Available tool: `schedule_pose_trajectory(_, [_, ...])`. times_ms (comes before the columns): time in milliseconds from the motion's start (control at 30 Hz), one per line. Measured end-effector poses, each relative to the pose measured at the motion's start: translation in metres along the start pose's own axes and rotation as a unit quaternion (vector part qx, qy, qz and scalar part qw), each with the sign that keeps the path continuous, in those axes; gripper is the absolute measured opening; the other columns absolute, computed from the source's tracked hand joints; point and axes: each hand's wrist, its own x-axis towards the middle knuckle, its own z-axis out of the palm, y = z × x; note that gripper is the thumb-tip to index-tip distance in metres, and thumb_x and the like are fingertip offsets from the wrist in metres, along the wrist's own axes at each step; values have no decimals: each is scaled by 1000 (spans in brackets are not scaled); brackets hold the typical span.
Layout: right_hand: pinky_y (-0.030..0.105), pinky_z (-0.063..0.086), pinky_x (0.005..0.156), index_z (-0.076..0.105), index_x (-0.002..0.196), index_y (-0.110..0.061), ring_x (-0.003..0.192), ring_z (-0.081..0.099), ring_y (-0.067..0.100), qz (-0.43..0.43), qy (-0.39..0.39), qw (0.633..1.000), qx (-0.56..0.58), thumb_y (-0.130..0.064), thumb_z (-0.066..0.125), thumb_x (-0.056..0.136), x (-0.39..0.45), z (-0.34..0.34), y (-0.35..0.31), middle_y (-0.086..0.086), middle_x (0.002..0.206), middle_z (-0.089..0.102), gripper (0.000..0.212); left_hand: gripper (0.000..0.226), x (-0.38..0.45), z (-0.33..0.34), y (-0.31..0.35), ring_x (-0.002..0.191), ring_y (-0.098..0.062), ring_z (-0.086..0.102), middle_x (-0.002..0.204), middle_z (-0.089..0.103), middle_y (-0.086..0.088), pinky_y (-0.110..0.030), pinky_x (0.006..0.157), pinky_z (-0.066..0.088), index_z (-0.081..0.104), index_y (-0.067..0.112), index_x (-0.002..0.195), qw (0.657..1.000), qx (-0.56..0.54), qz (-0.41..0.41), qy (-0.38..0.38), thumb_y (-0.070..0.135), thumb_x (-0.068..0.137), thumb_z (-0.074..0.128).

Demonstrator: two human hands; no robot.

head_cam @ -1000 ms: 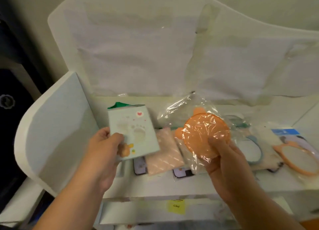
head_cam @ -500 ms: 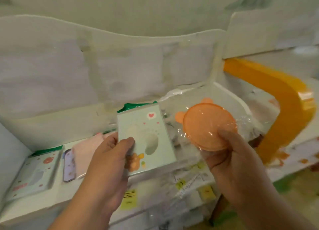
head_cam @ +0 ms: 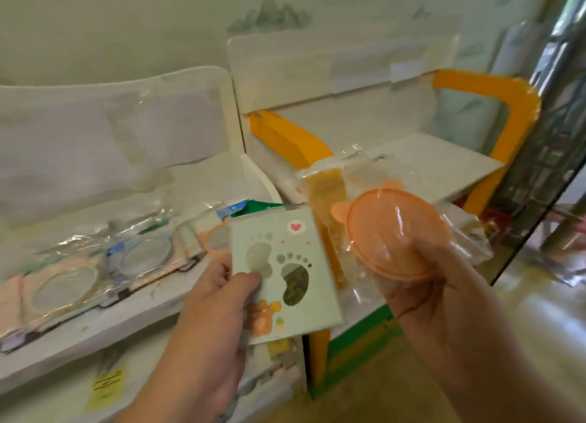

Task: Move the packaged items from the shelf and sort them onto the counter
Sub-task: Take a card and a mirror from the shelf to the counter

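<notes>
My left hand (head_cam: pixel 215 299) grips a pale green card pack (head_cam: pixel 285 270) printed with two footprints and a heart, thumb on its front. My right hand (head_cam: pixel 421 283) holds a round orange bear-eared item (head_cam: pixel 396 229) wrapped in a clear plastic bag, thumb pressed on its lower edge. Both are held up in front of me, side by side, above the gap between two shelf units. On the white shelf (head_cam: pixel 104 321) at the left lie more packaged items: a peach round frame (head_cam: pixel 60 292), a blue round frame (head_cam: pixel 142 257) and an orange one (head_cam: pixel 212 238) partly hidden behind the card pack.
To the right stands a white unit with orange sides (head_cam: pixel 520 112) and a bare flat top (head_cam: pixel 421 162). A yellow label (head_cam: pixel 107 387) hangs on the lower shelf front. A dark metal frame (head_cam: pixel 551 156) rises at the far right, floor below it.
My view has swung right: the shelf has slid to the left and the orange-sided unit now fills the middle. Both hands keep their hold on the same two packs.
</notes>
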Motion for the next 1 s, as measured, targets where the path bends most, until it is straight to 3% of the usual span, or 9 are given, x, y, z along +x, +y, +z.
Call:
schedule_pose_trajectory(167, [37,60,77,50,136,-12,108,70,30,-37,-1,999,35,-14,41,99,22,-39,-43,15,122,70,39,24,28,64,-33,82,-31,76,94,79,-11,-37,60,57,63,15,112,997,37,-58,-27,2,97,50])
schedule_pose_trajectory(267, [35,60,73,47,139,-13,109,69,29,-38,14,999,36,-12,39,99,49,-64,-63,15,124,69,41,23,52,102,-52,82,-31,76,93,79,-11,-36,58,58,62,16,112,994,47,-81,-50,3,97,51])
schedule_pose_trajectory(400, [27,59,61,51,137,-14,91,74,20,-40,38,998,3,-9,40,99,96,-87,-88,15,121,70,39,21,97,150,-70,74,-26,76,88,79,-7,-34,53,57,62,17,110,992,45,-102,-57,4,97,52])
schedule_pose_trajectory(567, [25,60,63,50,138,-17,83,73,14,-43,40,998,-10,-6,39,99,173,-99,-117,12,126,68,42,23,163,203,-87,74,-23,77,85,79,-2,-34,54,58,60,22,112,993,32,-108,-38,6,97,54])
schedule_pose_trajectory(733, [30,60,76,47,137,-14,101,72,23,-29,38,999,5,-8,39,101,239,-104,-137,16,123,69,37,23,214,234,-89,71,-23,76,87,78,-4,-32,52,57,61,21,110,996,17,-90,-2,4,97,53])
schedule_pose_trajectory(867, [36,59,84,51,125,-12,102,72,26,-7,70,998,-7,-11,42,100,288,-109,-144,18,120,70,26,22,241,243,-94,59,-22,74,81,78,-6,-30,45,54,62,17,105,997,-5,-71,42,1,96,51])
schedule_pose_trajectory(933, [41,56,92,52,121,-12,104,71,27,7,106,991,-86,-15,48,100,316,-115,-144,15,118,69,22,21,253,245,-98,58,-25,73,82,78,-9,-29,42,53,63,17,103,995,-12,-67,70,1,95,51])
schedule_pose_trajectory(1000, [35,54,85,60,111,-14,94,69,19,8,109,962,-250,-17,50,100,346,-120,-140,4,102,70,15,19,266,247,-102,61,-25,71,90,77,-14,-29,42,51,64,15,101,992,-7,-45,114,0,94,53])
